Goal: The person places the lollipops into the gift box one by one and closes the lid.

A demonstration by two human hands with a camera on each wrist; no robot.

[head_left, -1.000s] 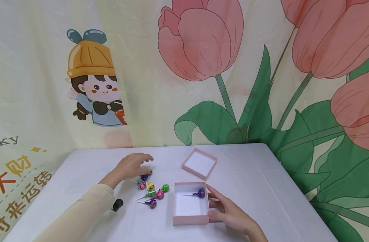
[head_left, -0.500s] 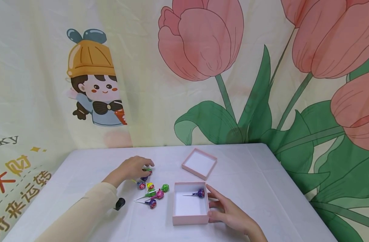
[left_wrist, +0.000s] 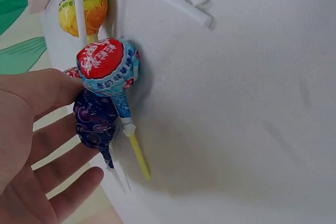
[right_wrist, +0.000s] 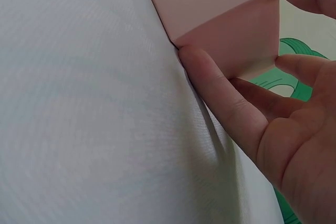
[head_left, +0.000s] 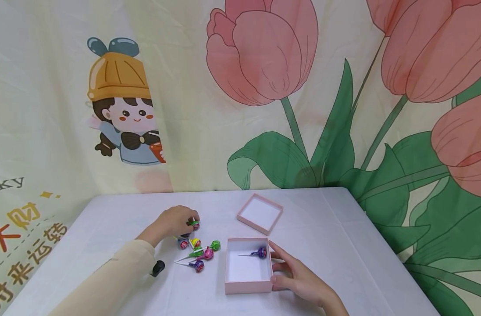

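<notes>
My left hand (head_left: 175,221) reaches into the lollipops at the table's left. Its thumb and fingertips pinch a red-and-green lollipop (head_left: 196,226), mostly hidden behind nearer sweets in the left wrist view. A dark purple lollipop (left_wrist: 95,120) lies by the thumb, and a blue-and-red lollipop (left_wrist: 107,66) with a yellow stick overlaps the thumb tip there. My right hand (head_left: 301,278) rests against the right wall of a pink box (head_left: 246,287), its fingers spread and fairly straight. Inside this box lies a purple lollipop (head_left: 261,252).
A pink box lid (head_left: 260,213) lies hollow side up behind the box. Yellow (head_left: 196,242), green (head_left: 215,245), pink (head_left: 208,254) and purple lollipops (head_left: 199,266) lie left of the box. A black object (head_left: 158,268) shows at the left sleeve's cuff.
My left hand has come down slightly and its fingers have closed in around the red-and-green lollipop. The blue-and-red lollipop has shifted a little left. The right hand and box stay put.
</notes>
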